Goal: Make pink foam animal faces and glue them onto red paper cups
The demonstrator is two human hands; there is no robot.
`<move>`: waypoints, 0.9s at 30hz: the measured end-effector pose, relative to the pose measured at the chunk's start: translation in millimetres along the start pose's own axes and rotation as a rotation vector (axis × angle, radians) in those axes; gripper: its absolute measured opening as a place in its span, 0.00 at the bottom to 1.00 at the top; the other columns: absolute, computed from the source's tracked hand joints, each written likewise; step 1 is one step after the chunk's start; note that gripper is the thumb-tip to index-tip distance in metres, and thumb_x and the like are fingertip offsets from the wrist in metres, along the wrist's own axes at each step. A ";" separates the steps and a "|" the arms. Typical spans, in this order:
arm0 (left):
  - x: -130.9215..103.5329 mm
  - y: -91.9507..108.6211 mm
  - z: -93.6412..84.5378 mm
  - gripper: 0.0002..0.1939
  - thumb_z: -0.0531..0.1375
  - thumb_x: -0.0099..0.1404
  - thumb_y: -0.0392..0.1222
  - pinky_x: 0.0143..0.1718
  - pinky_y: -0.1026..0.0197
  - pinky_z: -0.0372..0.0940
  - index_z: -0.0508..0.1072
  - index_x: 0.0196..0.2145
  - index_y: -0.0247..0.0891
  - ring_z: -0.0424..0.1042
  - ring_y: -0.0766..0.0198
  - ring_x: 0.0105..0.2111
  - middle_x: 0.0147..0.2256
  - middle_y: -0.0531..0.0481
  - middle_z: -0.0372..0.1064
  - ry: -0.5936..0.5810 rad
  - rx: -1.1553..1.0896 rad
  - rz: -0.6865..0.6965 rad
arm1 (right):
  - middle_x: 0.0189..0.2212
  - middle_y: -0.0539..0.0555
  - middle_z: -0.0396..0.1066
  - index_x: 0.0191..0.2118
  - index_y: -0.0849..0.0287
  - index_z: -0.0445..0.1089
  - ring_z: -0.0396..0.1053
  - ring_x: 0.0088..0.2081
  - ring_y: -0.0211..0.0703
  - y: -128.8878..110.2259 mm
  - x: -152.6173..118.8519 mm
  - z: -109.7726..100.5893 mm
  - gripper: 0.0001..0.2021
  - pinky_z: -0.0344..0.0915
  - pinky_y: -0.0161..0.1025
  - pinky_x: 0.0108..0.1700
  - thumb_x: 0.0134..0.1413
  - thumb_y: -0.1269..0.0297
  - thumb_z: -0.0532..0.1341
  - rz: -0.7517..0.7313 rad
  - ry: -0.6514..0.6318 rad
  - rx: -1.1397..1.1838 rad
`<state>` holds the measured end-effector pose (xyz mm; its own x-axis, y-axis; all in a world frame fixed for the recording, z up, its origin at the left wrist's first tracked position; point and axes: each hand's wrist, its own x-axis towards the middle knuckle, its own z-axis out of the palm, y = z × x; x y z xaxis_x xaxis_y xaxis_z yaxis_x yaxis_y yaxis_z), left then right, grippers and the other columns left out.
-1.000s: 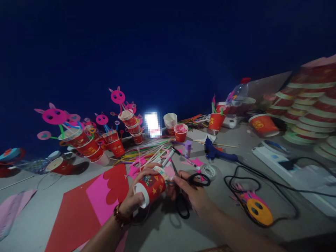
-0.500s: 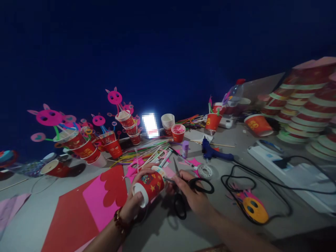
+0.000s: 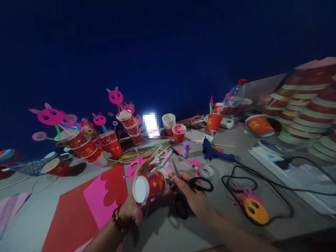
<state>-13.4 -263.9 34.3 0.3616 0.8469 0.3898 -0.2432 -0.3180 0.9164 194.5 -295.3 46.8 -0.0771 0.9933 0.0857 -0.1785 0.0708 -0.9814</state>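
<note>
A red patterned paper cup (image 3: 155,184) lies on its side in the air, its white base facing me. My left hand (image 3: 132,203) is spread open behind and beneath it, with the thumb lowered and the fingers raised away from its wall. My right hand (image 3: 193,192) is closed on black-handled scissors (image 3: 201,184), whose blades are parted. One blade reaches the cup's mouth end, and right-hand fingertips meet the rim there; whether they pinch it is partly hidden.
Red and pink paper sheets (image 3: 76,217) lie at left. Behind stand a cup of pink scraps (image 3: 179,133), a glue stick (image 3: 186,149) and decorated cups (image 3: 111,143). To the right are a tape roll (image 3: 206,172), a blue glue gun (image 3: 215,154), its cord and a power strip (image 3: 275,168).
My left hand has loosened from the cup: the thumb has come off the base and dropped. The cup has turned so its base faces me more. The right hand hardly moved.
</note>
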 end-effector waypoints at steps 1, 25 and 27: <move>1.6 2.3 1.5 0.53 0.73 0.36 0.68 0.64 0.39 0.52 0.66 0.57 0.44 0.60 0.36 0.61 0.59 0.37 0.64 0.024 0.105 0.055 | 0.25 0.50 0.71 0.31 0.55 0.73 0.70 0.30 0.44 -0.4 0.0 0.6 0.15 0.66 0.36 0.32 0.60 0.49 0.61 0.035 -0.006 0.044; -1.1 18.6 8.9 0.30 0.70 0.53 0.34 0.53 0.42 0.65 0.65 0.51 0.44 0.73 0.48 0.48 0.47 0.43 0.73 0.006 0.230 0.159 | 0.32 0.51 0.73 0.29 0.55 0.77 0.71 0.33 0.44 13.9 7.0 4.6 0.12 0.70 0.40 0.35 0.48 0.52 0.70 0.184 0.049 0.348; -1.4 21.0 8.2 0.29 0.69 0.53 0.34 0.52 0.43 0.66 0.65 0.51 0.43 0.74 0.48 0.48 0.47 0.43 0.73 -0.003 0.201 0.101 | 0.32 0.52 0.71 0.28 0.54 0.76 0.70 0.34 0.46 12.0 8.0 4.4 0.12 0.70 0.41 0.35 0.49 0.51 0.69 0.145 0.040 0.271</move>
<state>-11.6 -275.2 53.8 0.3468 0.8053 0.4809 -0.0941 -0.4803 0.8721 187.4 -286.9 36.4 -0.0833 0.9945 -0.0640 -0.4242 -0.0935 -0.9007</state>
